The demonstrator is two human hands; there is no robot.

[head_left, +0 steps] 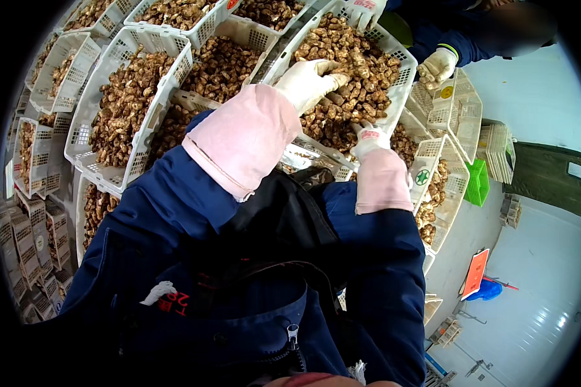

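Note:
A white perforated crate [403,68] in front of me is heaped with brown, stubby pieces [358,58] that look like mushrooms; I cannot tell their exact kind. My left hand [306,84], in a white glove with a pink sleeve cover, rests over the left side of the heap. Its thumb stands apart from the fingers, and I see nothing held between them. At the crate's near right edge is my right hand [371,138], gloved and pink-cuffed too. Its visible fingers are apart and reach onto the pieces; part of the hand is hidden.
Similar filled crates [126,103] stand to the left, with more stacked [448,206] at the right. Across the crate, another person's gloved hand [365,11] touches its far edge; their other gloved hand [438,66] is beside it. A green basket [476,184] sits farther right.

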